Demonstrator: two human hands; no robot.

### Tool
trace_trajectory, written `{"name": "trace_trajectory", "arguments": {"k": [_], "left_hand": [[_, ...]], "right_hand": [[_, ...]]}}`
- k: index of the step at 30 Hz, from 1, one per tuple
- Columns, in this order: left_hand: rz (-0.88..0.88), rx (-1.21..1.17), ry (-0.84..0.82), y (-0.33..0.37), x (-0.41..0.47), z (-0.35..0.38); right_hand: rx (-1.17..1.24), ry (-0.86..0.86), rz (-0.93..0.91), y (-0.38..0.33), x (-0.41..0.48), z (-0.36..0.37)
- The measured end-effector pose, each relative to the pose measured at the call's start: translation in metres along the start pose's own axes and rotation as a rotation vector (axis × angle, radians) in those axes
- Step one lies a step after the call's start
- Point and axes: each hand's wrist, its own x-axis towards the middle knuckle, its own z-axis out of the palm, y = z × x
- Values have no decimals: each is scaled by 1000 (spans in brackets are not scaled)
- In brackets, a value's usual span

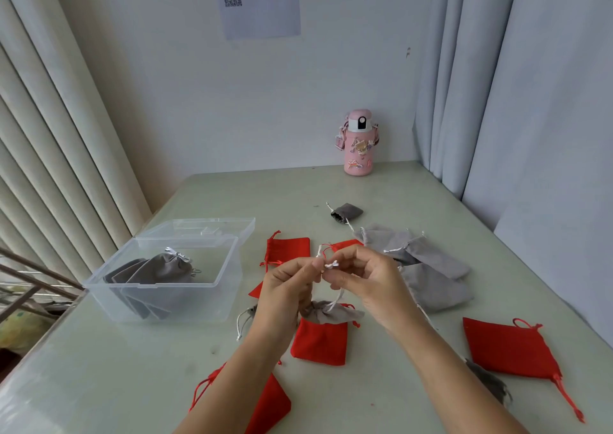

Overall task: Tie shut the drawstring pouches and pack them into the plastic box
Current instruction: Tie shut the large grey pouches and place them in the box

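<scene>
A grey pouch (328, 312) hangs gathered below my hands, above the table. My left hand (287, 287) and my right hand (365, 282) each pinch its white drawstring (331, 264), held up between the fingertips. The clear plastic box (212, 296) stands open at the left with several tied grey pouches (159, 272) inside. Loose red pouches (321, 340) and grey pouches (431, 287) lie flat around my hands.
A pink bottle (358, 143) stands at the back by the wall. The box lid (202, 229) leans open behind the box. A small dark grey pouch (346, 212) lies further back. Curtains hang at both sides; the table edge runs along the left.
</scene>
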Motion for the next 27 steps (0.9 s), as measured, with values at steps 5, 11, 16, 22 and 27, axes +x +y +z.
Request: {"name": "trace_trajectory", "arguments": {"k": [5, 11, 16, 22, 27], "left_hand": [[6, -24, -103, 4, 0, -4], [226, 329, 11, 4, 1, -8], [290, 484, 115, 3, -3, -4], [346, 455, 144, 3, -5, -1], [339, 398, 139, 1, -3, 0]], "right_hand": [[-185, -86, 66, 0, 0, -1], [122, -37, 197, -5, 0, -1], [68, -82, 182, -5, -2, -2], [-6, -98, 129, -1, -1, -3], [-44, -84, 63, 0, -2, -3]]}}
